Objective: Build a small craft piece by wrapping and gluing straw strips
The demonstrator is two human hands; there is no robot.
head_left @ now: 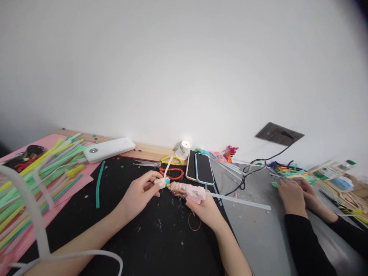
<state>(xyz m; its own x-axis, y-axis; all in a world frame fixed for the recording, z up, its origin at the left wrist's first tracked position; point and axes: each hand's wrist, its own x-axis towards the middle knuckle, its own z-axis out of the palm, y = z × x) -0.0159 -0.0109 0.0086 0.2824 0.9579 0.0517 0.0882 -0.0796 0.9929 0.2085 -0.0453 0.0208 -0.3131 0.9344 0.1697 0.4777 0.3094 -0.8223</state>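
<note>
My left hand (pixel 143 190) pinches a small cream and blue fuzzy piece (pixel 160 183), with a pale strip (pixel 168 167) standing up from it. My right hand (pixel 209 213) is wrapped around a pink hot glue gun (pixel 193 193). The gun's nozzle points left and is very close to the small piece; whether they touch I cannot tell. From the gun's back end a translucent glue stick (pixel 241 201) sticks out to the right. Just behind my hands lie scissors with orange-red handles (pixel 176 177) and a yellow-handled pair (pixel 176 158).
Pipe cleaners (pixel 57 168) cover pink paper at left, near a white power bank (pixel 110 150). Two phones (pixel 204 168) and a white cup (pixel 183 150) stand behind. A black cable (pixel 258 165) runs to a wall socket (pixel 278 133). Another person's hands (pixel 293 195) work at right.
</note>
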